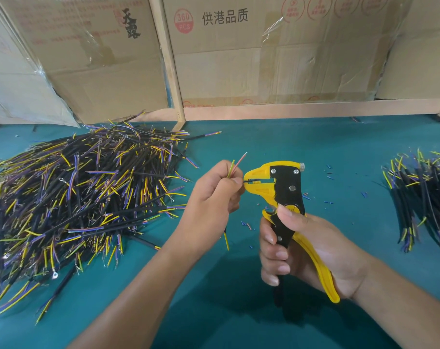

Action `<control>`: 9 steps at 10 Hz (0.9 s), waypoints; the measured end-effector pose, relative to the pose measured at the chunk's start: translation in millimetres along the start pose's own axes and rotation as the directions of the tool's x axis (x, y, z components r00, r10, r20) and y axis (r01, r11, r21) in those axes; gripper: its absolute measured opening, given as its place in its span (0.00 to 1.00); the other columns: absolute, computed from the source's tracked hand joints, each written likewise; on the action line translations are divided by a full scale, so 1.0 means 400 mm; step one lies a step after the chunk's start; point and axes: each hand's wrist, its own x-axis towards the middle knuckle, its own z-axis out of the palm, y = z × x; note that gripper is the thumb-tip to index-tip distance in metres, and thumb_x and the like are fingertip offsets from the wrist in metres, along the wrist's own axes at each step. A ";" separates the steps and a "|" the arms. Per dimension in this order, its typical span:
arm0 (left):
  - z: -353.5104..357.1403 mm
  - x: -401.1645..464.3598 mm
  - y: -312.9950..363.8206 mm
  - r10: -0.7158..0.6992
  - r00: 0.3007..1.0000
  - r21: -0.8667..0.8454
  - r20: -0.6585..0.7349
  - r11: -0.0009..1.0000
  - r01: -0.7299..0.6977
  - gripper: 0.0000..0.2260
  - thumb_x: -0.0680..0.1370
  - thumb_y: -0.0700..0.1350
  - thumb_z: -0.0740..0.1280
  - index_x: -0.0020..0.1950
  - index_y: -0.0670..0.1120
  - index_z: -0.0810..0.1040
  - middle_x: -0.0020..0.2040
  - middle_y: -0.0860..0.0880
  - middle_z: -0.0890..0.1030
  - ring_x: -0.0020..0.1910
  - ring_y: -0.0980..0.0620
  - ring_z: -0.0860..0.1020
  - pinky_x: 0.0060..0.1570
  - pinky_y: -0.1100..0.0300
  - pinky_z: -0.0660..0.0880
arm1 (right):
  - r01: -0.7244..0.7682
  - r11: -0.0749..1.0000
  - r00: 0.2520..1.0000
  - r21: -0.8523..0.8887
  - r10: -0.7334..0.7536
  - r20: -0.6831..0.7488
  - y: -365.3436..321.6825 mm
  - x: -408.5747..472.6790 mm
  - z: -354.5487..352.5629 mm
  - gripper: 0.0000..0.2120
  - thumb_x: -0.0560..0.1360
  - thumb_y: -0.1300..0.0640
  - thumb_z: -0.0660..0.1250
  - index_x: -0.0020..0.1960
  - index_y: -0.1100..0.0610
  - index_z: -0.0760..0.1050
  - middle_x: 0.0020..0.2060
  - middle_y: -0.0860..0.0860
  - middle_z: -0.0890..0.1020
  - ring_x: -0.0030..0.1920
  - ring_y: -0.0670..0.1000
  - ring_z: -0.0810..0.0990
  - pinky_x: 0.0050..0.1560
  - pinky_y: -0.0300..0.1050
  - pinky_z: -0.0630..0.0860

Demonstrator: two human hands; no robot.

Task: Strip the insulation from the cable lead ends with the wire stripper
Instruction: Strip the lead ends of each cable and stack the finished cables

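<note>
Printed on the flattened brown cardboard cartons (251, 54) propped beyond both hands are "供港品质" in black, a red circle reading "360 PCS", and two brush-style black characters on the carton further to the left, the first of which reads "天". The yellow and black plastic-handled wire stripper (284, 197) is seen upright, with a yellow beak-shaped head, black steel side plates fixed by silver rivets, a small knurled silver knob on top and long yellow handles; the small mark near its pivot cannot be read. It is gripped by the right hand (307, 250), fingers curled round the black handle and the thumb pressed near the pivot, the handles drawn close together. Just to the left of the stripper head, the thin black cable with coloured leads (226, 235) is pinched by the left hand (213, 197), fingers curled round it; one dark lead is fed sideways into the jaws, while a yellow-green lead and a pink lead stand up above the fingers, and the cable's black tail hangs below the hand. Further left of that hand a large heap of black cables with yellow and purple leads (75, 197) is spread on the teal green table mat (239, 311); right of the stripper lies a smaller bundle of similar cables (422, 195), with small blue insulation scraps (329, 173) scattered between.
</note>
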 end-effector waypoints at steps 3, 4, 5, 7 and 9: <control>0.000 0.003 0.000 -0.004 1.000 -0.069 0.026 0.998 0.005 0.15 0.76 0.39 0.57 0.33 0.55 0.72 0.30 0.57 0.64 0.30 0.55 0.59 0.30 0.61 0.56 | 0.001 1.000 1.000 -0.002 -0.001 0.018 -0.001 -0.001 0.002 0.22 0.74 0.42 0.74 0.42 0.61 0.73 0.32 0.55 0.67 0.30 0.54 0.68 0.39 0.53 0.72; 0.001 0.002 0.000 -0.004 1.000 -0.073 0.024 0.997 0.006 0.15 0.76 0.39 0.57 0.33 0.55 0.72 0.30 0.57 0.65 0.30 0.55 0.59 0.30 0.62 0.57 | 0.003 1.000 1.000 -0.011 -0.003 0.003 -0.003 -0.001 0.005 0.23 0.73 0.42 0.75 0.41 0.61 0.73 0.31 0.55 0.66 0.29 0.54 0.68 0.38 0.52 0.72; 0.002 0.002 -0.001 -0.011 1.000 -0.071 0.021 0.997 0.013 0.14 0.76 0.39 0.57 0.34 0.54 0.71 0.31 0.56 0.64 0.30 0.55 0.59 0.30 0.62 0.57 | 0.004 1.000 0.999 -0.028 -0.005 -0.035 -0.005 -0.003 0.012 0.23 0.72 0.42 0.75 0.40 0.61 0.72 0.30 0.54 0.66 0.29 0.53 0.67 0.36 0.51 0.72; 0.001 0.002 -0.004 0.004 1.000 0.025 -0.030 1.000 -0.003 0.06 0.76 0.41 0.57 0.40 0.45 0.67 0.31 0.56 0.66 0.31 0.55 0.60 0.30 0.65 0.61 | 0.016 0.996 0.988 -0.087 -0.029 -0.151 -0.011 -0.008 0.027 0.23 0.73 0.43 0.74 0.37 0.60 0.70 0.28 0.54 0.64 0.26 0.53 0.64 0.32 0.49 0.70; 0.007 -0.003 0.003 0.041 0.999 0.056 -0.027 0.998 -0.039 0.09 0.80 0.43 0.57 0.40 0.44 0.65 0.31 0.54 0.63 0.31 0.54 0.59 0.31 0.60 0.59 | 0.032 0.989 0.981 -0.144 -0.059 -0.185 -0.005 -0.010 0.043 0.26 0.68 0.39 0.78 0.36 0.58 0.70 0.27 0.53 0.64 0.24 0.51 0.64 0.29 0.45 0.69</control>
